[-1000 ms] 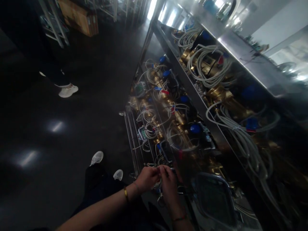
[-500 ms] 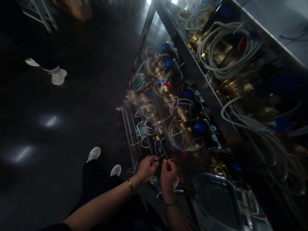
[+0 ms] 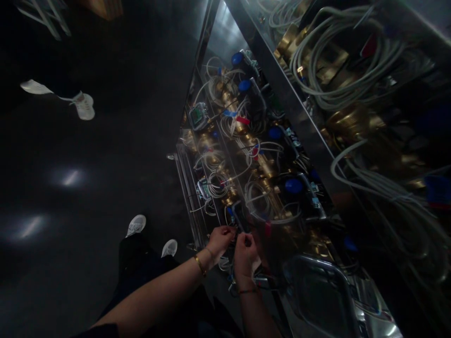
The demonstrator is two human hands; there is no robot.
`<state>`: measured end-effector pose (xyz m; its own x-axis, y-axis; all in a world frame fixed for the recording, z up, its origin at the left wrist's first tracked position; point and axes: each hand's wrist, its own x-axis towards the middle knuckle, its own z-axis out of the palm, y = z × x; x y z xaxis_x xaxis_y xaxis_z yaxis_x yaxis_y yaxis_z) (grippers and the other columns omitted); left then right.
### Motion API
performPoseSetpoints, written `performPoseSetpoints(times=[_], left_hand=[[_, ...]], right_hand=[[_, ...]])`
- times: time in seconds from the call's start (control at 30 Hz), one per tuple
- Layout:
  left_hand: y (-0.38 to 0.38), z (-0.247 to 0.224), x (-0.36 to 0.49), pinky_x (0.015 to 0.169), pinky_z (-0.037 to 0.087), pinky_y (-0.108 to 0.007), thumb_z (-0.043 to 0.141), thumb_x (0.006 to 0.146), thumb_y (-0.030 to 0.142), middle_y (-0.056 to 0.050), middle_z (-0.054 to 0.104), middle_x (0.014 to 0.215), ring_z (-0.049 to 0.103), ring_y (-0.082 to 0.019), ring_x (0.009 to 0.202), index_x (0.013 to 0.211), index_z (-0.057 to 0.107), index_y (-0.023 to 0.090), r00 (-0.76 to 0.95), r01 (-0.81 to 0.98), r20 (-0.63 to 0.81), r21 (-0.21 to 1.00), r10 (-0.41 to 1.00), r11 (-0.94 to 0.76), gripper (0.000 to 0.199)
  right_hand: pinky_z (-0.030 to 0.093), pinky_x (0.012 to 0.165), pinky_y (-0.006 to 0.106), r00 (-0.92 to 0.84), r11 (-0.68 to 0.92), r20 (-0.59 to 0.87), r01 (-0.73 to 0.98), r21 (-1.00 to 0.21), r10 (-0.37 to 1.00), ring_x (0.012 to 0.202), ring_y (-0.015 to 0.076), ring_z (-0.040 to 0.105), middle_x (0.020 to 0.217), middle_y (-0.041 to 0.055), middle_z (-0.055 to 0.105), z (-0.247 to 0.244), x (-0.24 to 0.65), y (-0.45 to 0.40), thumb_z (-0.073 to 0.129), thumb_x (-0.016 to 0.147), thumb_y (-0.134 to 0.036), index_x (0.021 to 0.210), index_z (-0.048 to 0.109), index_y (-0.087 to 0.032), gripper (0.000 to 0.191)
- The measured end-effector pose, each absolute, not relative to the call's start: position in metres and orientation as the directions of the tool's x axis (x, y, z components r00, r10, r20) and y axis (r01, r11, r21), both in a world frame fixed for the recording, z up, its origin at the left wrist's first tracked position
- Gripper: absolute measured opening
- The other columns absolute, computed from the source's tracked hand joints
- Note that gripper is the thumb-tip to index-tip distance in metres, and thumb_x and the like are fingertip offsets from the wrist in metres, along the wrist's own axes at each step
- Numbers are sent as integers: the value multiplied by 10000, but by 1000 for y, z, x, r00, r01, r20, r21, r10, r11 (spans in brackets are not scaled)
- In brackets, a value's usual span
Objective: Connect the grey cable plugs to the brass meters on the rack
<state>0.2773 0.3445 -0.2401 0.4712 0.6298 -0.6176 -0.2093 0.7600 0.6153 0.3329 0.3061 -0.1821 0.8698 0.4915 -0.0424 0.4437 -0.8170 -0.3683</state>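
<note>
Both hands work close together at the near end of the lower shelf (image 3: 197, 206) of a metal rack. The left hand (image 3: 219, 239) is pinched narrow, its fingertips on a thin wire (image 3: 230, 229), and a gold bangle (image 3: 199, 265) sits on that wrist. The right hand (image 3: 245, 254) is also pinched shut, just right of the left one, holding something small; what it holds is too dark to tell. A thin bracelet (image 3: 247, 291) circles the right wrist. Farther along the shelf lie brass fittings (image 3: 262, 169) wound with coils of grey cable (image 3: 259, 199), with at least four blue caps (image 3: 293, 186) among them. The upper shelf (image 3: 303, 126) on the right carries more cable and brass. Near left, the person's own two white shoes (image 3: 136, 225) show on the dark floor (image 3: 88, 188); far left are another person's two white shoes (image 3: 83, 105).
</note>
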Motion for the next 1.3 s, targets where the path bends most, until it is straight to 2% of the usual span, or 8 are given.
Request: performPoseSetpoints(times=[0.3, 0.6, 0.77, 0.83, 0.93, 1.07, 1.2, 1.3], left_hand=[[347, -242, 280, 718, 485, -241, 639, 702, 177, -68, 704, 796, 620, -143, 734, 798, 707, 104, 480, -238, -635, 571, 606, 786, 139], [351, -236, 280, 659, 462, -216, 631, 671, 137, -42, 682, 716, 593, -125, 673, 726, 693, 112, 467, -260, -645, 554, 605, 791, 87], [353, -232, 279, 683, 487, -217, 653, 708, 195, -72, 720, 829, 630, -144, 743, 850, 713, 118, 469, -260, -648, 549, 600, 795, 172], [353, -231, 280, 646, 485, -211, 659, 728, 241, -76, 721, 846, 633, -142, 734, 929, 705, 122, 476, -240, -653, 548, 589, 801, 238], [353, -235, 284, 506, 419, -192, 638, 756, 308, -61, 694, 756, 596, -126, 618, 953, 686, 121, 490, -184, -662, 558, 568, 809, 276], [353, -245, 289, 463, 398, -212, 588, 782, 334, -55, 676, 731, 551, -121, 532, 941, 664, 117, 495, -109, -655, 605, 570, 789, 280], [357, -251, 288, 550, 424, -224, 624, 745, 278, -42, 682, 749, 567, -133, 610, 873, 681, 147, 471, -18, -607, 718, 640, 696, 191], [357, -250, 284, 616, 403, -232, 636, 745, 266, -27, 683, 759, 567, -137, 666, 898, 683, 177, 419, 91, -537, 827, 732, 554, 183]], right_hand=[[362, 636, 327, 839, -786, 19, 517, -340, 544, 637, 201, 550, 684, 60, 639, -188, 338, 309, 468, 784, -379, 709, 601, -198, 237], [366, 617, 312, 835, -774, 19, 518, -363, 550, 611, 187, 537, 638, 32, 601, -187, 338, 314, 485, 772, -334, 689, 573, -197, 183], [369, 649, 329, 827, -776, -1, 526, -348, 562, 650, 208, 544, 681, 47, 614, -189, 341, 316, 464, 805, -378, 697, 567, -200, 232], [374, 658, 334, 825, -779, -14, 527, -340, 565, 686, 223, 567, 733, 65, 640, -192, 343, 315, 450, 826, -419, 738, 590, -199, 275], [382, 664, 332, 821, -786, -56, 520, -334, 568, 734, 233, 594, 800, 78, 665, -195, 345, 314, 453, 838, -442, 796, 619, -205, 293], [370, 630, 318, 808, -795, -107, 531, -295, 579, 708, 220, 595, 776, 71, 667, -194, 345, 316, 473, 838, -417, 806, 629, -209, 263], [349, 598, 316, 822, -826, -150, 508, -243, 549, 696, 221, 599, 784, 72, 675, -191, 343, 319, 460, 857, -439, 843, 640, -212, 290], [362, 615, 312, 814, -812, -139, 518, -268, 564, 712, 217, 607, 814, 72, 687, -191, 342, 316, 446, 873, -470, 852, 644, -216, 323]])
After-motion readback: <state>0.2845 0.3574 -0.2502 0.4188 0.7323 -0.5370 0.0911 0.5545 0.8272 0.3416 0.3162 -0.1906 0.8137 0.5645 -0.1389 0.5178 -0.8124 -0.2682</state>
